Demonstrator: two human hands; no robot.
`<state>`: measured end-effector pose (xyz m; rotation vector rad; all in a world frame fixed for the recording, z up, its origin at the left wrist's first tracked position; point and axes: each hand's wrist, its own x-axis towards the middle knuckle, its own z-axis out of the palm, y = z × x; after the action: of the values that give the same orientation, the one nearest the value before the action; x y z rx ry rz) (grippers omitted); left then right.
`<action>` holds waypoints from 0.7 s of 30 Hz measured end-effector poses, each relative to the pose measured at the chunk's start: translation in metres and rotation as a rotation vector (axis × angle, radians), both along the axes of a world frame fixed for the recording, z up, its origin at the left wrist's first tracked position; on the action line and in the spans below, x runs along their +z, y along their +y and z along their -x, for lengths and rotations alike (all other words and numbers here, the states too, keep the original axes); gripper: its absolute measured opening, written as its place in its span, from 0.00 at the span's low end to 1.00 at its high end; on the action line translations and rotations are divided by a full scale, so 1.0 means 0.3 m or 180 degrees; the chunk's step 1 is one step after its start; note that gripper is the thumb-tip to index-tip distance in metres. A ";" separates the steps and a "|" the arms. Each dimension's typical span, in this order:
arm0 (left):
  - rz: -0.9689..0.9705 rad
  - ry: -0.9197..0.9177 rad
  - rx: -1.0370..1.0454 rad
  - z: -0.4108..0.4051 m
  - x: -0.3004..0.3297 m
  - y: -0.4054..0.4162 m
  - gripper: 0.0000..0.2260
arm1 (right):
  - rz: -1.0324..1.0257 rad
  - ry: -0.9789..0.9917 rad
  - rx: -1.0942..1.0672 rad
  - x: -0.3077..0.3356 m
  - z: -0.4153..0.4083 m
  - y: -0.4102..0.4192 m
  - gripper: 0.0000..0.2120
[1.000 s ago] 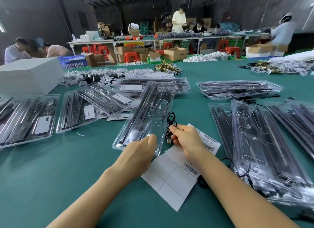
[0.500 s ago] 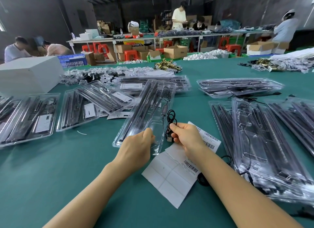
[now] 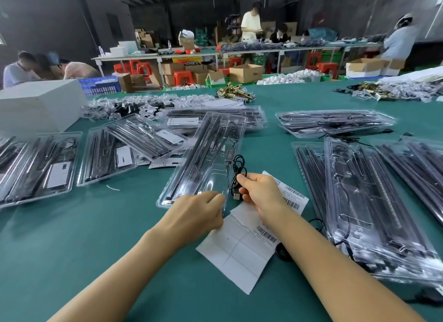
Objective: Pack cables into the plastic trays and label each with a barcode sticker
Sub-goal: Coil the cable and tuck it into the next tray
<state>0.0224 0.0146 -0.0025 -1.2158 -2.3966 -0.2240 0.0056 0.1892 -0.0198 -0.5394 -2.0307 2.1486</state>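
Note:
A long clear plastic tray [image 3: 206, 153] with black rods and a cable controller lies slanted on the green table in front of me. My left hand [image 3: 199, 212] grips its near right corner. My right hand [image 3: 260, 193] pinches a coiled black cable [image 3: 239, 170] just right of the tray; its USB plug [image 3: 236, 196] hangs below my fingers. A white sheet of barcode stickers [image 3: 242, 247] lies under both hands, partly hidden by my right wrist.
Stacks of filled clear trays [image 3: 374, 201] lie at the right, more trays [image 3: 115, 151] at the left and behind. A white box [image 3: 36, 105] stands far left. Brass parts [image 3: 233, 92] and bagged items sit further back. People work at distant tables.
My left hand slid from the tray's near middle to its near right corner and closed on it. My right hand keeps holding the cable in about the same place.

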 end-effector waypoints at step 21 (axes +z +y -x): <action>0.0391 -0.0120 -0.0577 0.062 0.030 -0.094 0.06 | 0.0005 -0.0038 0.0016 0.006 -0.002 -0.001 0.08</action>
<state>0.0039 -0.0137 0.0063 -1.4996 -2.3624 -0.1579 0.0062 0.1891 -0.0181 -0.5493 -2.0389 2.1553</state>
